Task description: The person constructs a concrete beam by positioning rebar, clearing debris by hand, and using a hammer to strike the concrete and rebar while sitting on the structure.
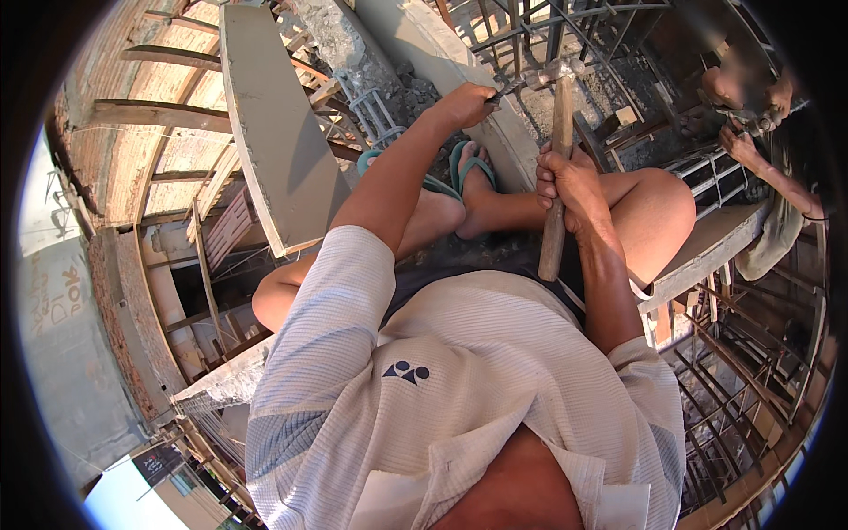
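My right hand (570, 181) is closed around the wooden handle of a hammer (560, 119), which stands nearly upright in the picture with its metal head at the top. Reaching far forward, my left hand (466, 106) is closed on a short dark metal rod (502, 93). The rod's far end meets or overlaps the hammer head's left side; whether they touch I cannot tell. Most of the rod is hidden in the fist. Both hands are above my bent legs and the green sandals (464, 168) on my feet.
A concrete ledge (508, 146) runs past my feet. Steel bar frameworks (574, 26) stand ahead. At the right a co-worker's hand (742, 146) is near another metal object. A smooth grey slab (265, 132) and wooden beams (163, 115) lie left. Below right are more bars (724, 424).
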Motion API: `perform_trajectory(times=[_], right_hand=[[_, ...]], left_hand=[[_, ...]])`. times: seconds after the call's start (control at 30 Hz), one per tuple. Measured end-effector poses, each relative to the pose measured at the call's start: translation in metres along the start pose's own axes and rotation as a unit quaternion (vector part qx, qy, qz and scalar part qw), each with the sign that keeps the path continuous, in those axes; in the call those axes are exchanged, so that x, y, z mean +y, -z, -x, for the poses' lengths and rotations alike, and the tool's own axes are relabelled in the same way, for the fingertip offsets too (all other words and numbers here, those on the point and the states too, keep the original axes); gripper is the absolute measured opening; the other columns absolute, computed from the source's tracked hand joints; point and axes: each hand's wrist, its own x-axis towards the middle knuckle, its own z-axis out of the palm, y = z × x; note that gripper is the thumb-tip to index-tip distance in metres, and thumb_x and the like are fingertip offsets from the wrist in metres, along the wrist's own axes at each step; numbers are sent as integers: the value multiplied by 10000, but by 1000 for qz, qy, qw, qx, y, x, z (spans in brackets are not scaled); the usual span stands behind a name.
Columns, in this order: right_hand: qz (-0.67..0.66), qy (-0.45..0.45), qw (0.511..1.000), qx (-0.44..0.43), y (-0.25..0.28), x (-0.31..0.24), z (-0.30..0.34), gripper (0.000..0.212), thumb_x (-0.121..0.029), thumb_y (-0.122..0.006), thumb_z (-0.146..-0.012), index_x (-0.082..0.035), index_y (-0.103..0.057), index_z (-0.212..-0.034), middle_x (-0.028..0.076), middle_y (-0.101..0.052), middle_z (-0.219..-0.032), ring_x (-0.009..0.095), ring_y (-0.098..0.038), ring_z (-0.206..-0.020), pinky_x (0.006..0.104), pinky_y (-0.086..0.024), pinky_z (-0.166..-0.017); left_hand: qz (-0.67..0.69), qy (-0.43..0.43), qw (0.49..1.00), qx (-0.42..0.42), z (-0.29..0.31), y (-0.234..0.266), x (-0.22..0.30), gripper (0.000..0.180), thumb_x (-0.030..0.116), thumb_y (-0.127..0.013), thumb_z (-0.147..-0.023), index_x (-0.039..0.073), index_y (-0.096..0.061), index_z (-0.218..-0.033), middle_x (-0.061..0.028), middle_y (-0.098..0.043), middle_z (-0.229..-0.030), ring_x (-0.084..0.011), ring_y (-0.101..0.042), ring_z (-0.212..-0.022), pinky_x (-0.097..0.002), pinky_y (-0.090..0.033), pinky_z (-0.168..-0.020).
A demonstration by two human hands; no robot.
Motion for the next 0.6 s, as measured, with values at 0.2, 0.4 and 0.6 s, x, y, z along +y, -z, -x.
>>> perform_trajectory(times=[0.2,0.4,0.6], right_hand=[[-24,299,950,93,1,-80,60,211,-69,-581,-953,12,-555,-1147,17,-463,-724,78,-436,-518,258,-377,-458],[-114,561,795,202,-6,-75,22,99,-33,-581,-915,-13,-537,-1002,64,-545,-688,117,-504,-510,294,-430,-466],[-64,-26,998,10,3,1,16,173,-94,-614,-934,-17,-520,-1058,1,-467,-702,78,-430,-491,264,-373,-433]], left_hand=[[-16,91,994,-62,-4,-6,4,276,264,-678,-967,-4,-675,-1031,-250,-684,-924,-433,-663,-889,-495,-519,-781],[-1,83,993,-85,-22,-6,15,309,285,-685,-962,-1,-699,-1078,-235,-705,-943,-398,-682,-849,-480,-525,-779],[-23,82,991,-100,-26,-10,14,342,321,-676,-968,11,-707,-1108,-230,-719,-1004,-417,-681,-931,-499,-531,-831]])
